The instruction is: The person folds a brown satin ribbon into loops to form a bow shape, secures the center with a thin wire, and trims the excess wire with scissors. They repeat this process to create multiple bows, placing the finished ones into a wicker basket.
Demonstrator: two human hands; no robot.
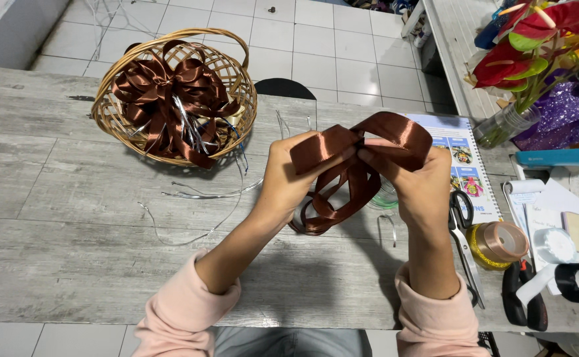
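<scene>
Above the grey table, both hands pinch a wide brown satin ribbon folded into loops. My left hand grips the loop on the left. My right hand holds the loop on the right, fingers meeting the left hand's at the middle. More loops of the same ribbon hang down between the hands to the tabletop. A wicker basket at the back left carries a large brown ribbon bow with silver strands.
Thin silver wires lie on the grey wooden table. At the right are scissors, a gold ribbon roll, a spiral booklet, tape rolls, papers, and a glass vase of red flowers.
</scene>
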